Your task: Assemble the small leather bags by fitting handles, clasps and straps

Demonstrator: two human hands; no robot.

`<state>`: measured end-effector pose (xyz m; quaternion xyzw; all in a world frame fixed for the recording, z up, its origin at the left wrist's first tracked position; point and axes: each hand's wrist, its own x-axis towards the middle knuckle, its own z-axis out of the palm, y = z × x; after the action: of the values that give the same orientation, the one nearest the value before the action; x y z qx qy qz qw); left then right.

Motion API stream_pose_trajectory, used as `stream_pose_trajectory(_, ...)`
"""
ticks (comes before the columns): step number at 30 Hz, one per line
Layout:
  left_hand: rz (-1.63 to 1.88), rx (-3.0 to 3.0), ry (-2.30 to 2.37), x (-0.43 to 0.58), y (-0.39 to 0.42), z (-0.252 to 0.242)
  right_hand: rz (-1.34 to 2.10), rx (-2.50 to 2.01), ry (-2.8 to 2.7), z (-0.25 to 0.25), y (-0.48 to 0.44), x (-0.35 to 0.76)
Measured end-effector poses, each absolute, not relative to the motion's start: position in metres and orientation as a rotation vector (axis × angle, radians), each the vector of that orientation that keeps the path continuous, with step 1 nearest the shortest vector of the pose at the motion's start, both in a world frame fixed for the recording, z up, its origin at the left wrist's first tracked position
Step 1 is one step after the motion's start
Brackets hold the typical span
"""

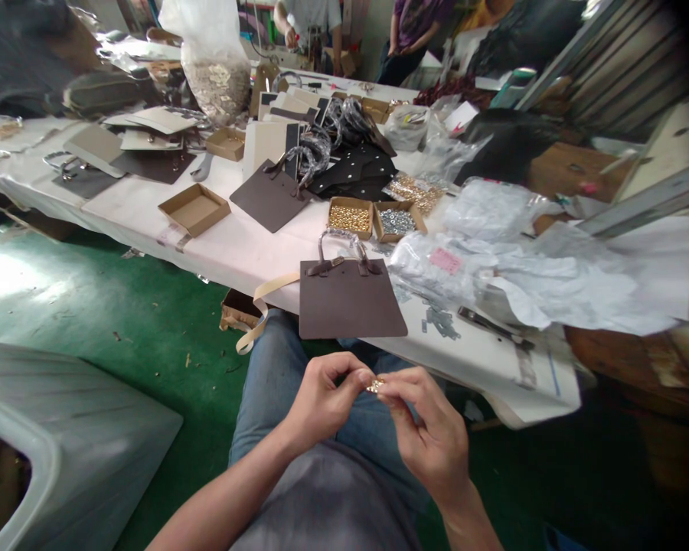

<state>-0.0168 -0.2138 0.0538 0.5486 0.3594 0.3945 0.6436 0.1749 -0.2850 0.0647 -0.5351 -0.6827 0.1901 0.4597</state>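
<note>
My left hand (pixel 324 398) and my right hand (pixel 428 428) meet over my lap, both pinching a small gold metal fitting (pixel 375 385) between fingertips. Just ahead, a dark brown leather bag panel (pixel 350 298) with a handle lies at the edge of the white-covered table (pixel 235 245). Behind it stand a small box of gold fittings (pixel 350 217) and a box of silver fittings (pixel 397 222).
An empty cardboard box (pixel 195 208), more brown and beige panels (pixel 272 197), plastic bags (pixel 494 268) and a sack of metal parts (pixel 217 80) cover the table. A cream strap (pixel 258 310) hangs off the edge. Two other people (pixel 310 23) stand at the far end. Green floor lies left.
</note>
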Motion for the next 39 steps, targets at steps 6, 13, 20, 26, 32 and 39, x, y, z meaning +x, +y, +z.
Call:
stream_pose_trajectory(6,0.880,1.187,0.827,-0.016,-0.214,0.049,0.444,-1.320,-1.692,0.064,-0.285,0.175)
stream_pose_trajectory(13,0.953,1.210,0.837,-0.013,-0.218,0.053,0.587,-1.355,-1.490,0.055,-0.288,0.170)
stream_pose_trajectory(20,1.045,1.308,0.861,-0.011,-0.224,0.058,0.777,-1.362,-1.343,0.040,-0.289,0.172)
stream_pose_trajectory(26,0.994,1.341,0.801,-0.015,-0.222,0.059,0.873,-1.291,-1.260,0.047,-0.286,0.168)
stream_pose_trajectory(32,0.983,1.364,0.844,-0.013,-0.222,0.057,0.965,-1.246,-1.146,0.040,-0.290,0.166)
stream_pose_trajectory(39,1.025,1.390,0.889,-0.013,-0.223,0.056,0.970,-1.367,-1.126,0.043,-0.292,0.158)
